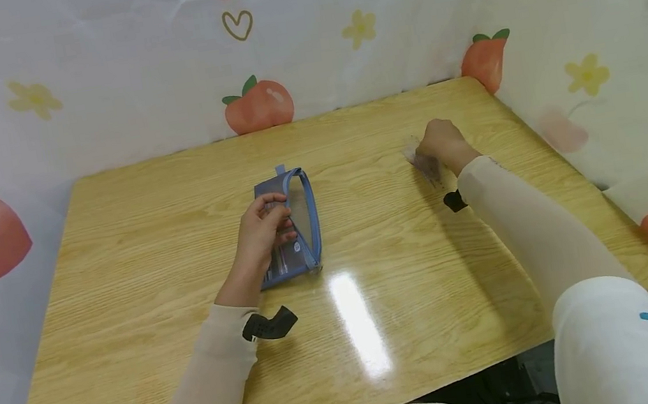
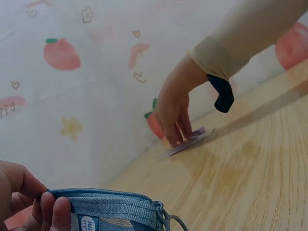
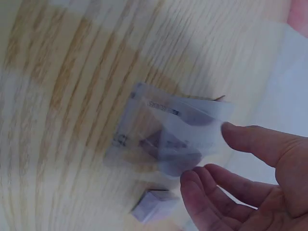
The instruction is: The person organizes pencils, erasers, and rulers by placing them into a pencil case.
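On the left of the table, my left hand grips a blue zippered pencil pouch by the side of its mouth. The pouch lies partly unzipped, its mouth facing right; in the left wrist view fingers hold its blue edge. Farther right, my right hand is low over the tabletop. Its thumb and fingers curl at the edges of a clear plastic packet with dark printing and purplish shapes showing through. Beside the packet lies a small pale purple block, hidden under the hand from above.
The wood-grain table meets a white fruit-printed sheet at the back and right. A bright light reflection shows near the front. Black wrist cameras, one on the left, stick out from both sleeves.
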The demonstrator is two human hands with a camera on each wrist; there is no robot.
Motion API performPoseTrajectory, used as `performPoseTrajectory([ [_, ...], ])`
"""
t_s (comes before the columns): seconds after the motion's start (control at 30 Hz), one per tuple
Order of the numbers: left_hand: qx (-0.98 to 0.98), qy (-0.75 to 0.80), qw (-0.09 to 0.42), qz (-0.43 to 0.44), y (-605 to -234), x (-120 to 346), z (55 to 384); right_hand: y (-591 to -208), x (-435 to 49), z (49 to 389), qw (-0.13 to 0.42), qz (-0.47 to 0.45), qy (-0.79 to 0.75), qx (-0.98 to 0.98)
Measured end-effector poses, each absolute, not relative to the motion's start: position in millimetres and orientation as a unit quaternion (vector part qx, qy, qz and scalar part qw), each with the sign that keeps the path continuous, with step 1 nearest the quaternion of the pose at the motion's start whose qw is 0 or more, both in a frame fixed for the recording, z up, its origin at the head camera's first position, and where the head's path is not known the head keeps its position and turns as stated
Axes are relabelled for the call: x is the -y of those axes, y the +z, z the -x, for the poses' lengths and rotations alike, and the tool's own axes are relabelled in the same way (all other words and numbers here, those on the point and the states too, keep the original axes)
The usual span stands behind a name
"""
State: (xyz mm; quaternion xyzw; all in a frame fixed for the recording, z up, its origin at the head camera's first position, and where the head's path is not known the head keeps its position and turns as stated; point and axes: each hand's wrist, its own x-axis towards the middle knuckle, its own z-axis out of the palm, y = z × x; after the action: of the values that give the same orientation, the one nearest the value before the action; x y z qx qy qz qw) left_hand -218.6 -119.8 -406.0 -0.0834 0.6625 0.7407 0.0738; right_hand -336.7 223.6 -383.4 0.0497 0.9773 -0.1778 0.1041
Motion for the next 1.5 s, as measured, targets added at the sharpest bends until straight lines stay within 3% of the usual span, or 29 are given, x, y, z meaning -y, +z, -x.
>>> performPoseTrajectory([
  [0.1, -0.664, 0.740, 0.073, 0.082, -405.8, 119.8, 218.7, -382.6, -224.7, 337.1, 0.125, -0.057, -0.165, -0.977],
  [1.5, -0.663, 0.741, 0.074, 0.076, -405.7, 124.4, 219.9, -387.0, -227.7, 338.3, 0.109, -0.083, -0.228, -0.964],
])
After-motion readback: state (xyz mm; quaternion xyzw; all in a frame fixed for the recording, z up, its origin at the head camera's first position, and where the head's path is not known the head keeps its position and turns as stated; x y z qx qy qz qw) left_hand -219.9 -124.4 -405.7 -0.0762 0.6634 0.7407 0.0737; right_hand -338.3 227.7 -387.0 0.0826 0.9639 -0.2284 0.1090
